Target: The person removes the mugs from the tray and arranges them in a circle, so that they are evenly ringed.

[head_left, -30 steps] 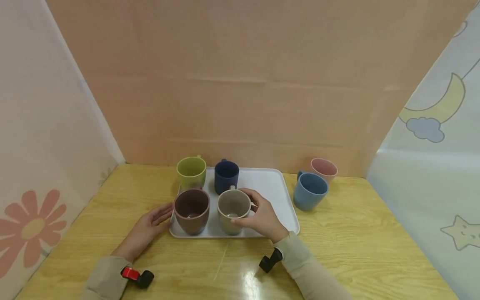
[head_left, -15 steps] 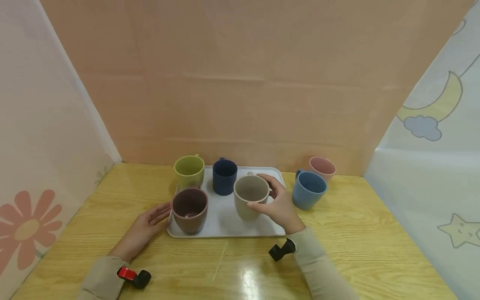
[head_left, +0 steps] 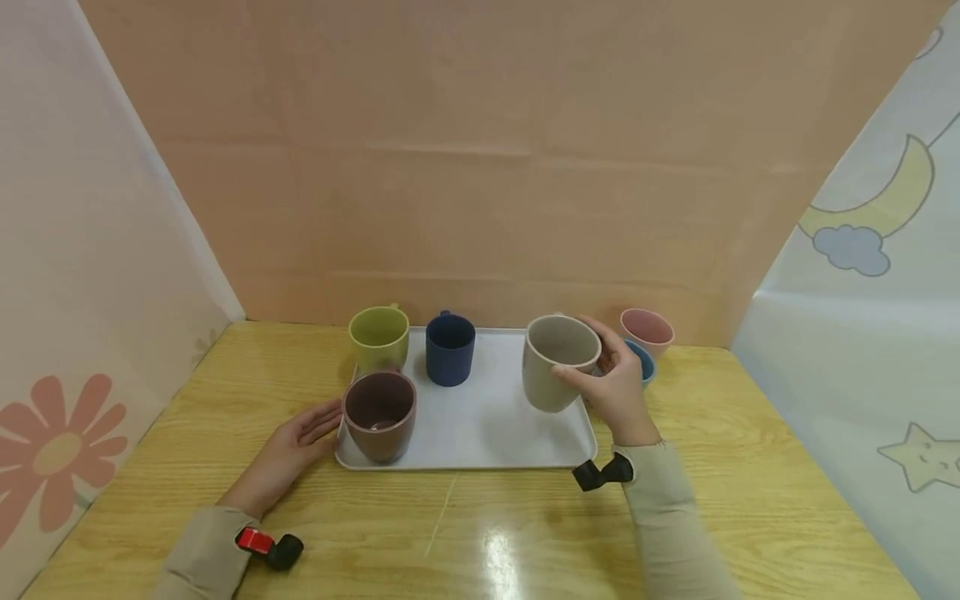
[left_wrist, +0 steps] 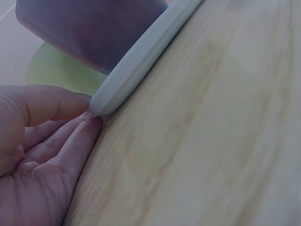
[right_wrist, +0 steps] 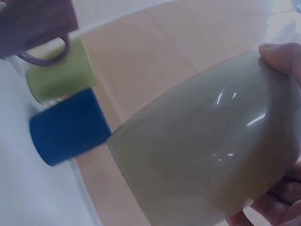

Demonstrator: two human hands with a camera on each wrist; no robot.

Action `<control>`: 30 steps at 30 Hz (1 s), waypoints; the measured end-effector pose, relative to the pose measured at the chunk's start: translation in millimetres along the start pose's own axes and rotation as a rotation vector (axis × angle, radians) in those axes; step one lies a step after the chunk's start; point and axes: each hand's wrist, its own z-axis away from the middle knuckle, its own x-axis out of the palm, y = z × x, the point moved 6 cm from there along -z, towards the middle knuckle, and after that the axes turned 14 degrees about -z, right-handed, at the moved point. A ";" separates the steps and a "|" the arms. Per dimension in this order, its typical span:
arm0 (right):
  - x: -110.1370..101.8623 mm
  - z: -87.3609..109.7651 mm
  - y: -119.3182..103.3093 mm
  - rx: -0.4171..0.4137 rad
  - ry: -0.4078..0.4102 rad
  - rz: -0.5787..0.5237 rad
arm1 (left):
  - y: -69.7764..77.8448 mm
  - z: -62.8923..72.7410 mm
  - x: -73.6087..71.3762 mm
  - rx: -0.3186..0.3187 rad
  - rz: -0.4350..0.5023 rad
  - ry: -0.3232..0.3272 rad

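Note:
My right hand (head_left: 618,387) grips a beige mug (head_left: 551,379) by its rim and side, holding it raised over the right part of a white tray (head_left: 480,433). In the right wrist view the mug (right_wrist: 202,146) fills much of the picture, thumb on one side and fingers on the other. At the tray's left edge, my left hand (head_left: 296,450) pinches the rim between thumb and fingertips, as the left wrist view shows on the tray edge (left_wrist: 136,56). A brown mug (head_left: 380,425) stands on the tray close to that hand.
Behind the brown mug stand a lime-green mug (head_left: 378,337) and a navy mug (head_left: 450,354). Right of the tray are a pink mug (head_left: 647,329) and a blue mug (head_left: 642,362), the latter mostly hidden by my right hand. An orange-brown backdrop (head_left: 450,208) rises behind the table.
My right hand has lifted the beige mug off the front middle of the tray and carried it right and backward. My left hand stays at the tray's left edge.

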 end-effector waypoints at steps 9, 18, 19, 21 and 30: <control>-32.6 -5.1 -16.6 -0.014 0.144 -0.053 | 4.7 3.1 -2.5 0.021 0.019 0.008; -62.0 -2.7 -27.5 -0.017 0.304 -0.113 | 4.5 3.9 -2.8 0.022 0.019 -0.001; -65.3 -2.9 -28.8 -0.023 0.317 -0.118 | 4.5 4.0 -3.0 0.022 0.016 -0.002; -72.5 -3.2 -30.9 -0.034 0.343 -0.118 | 4.3 4.2 -3.5 0.022 0.012 0.000; -116.3 -0.6 -32.9 -0.051 0.486 -0.101 | -1.4 -0.5 -1.4 -0.008 0.003 -0.001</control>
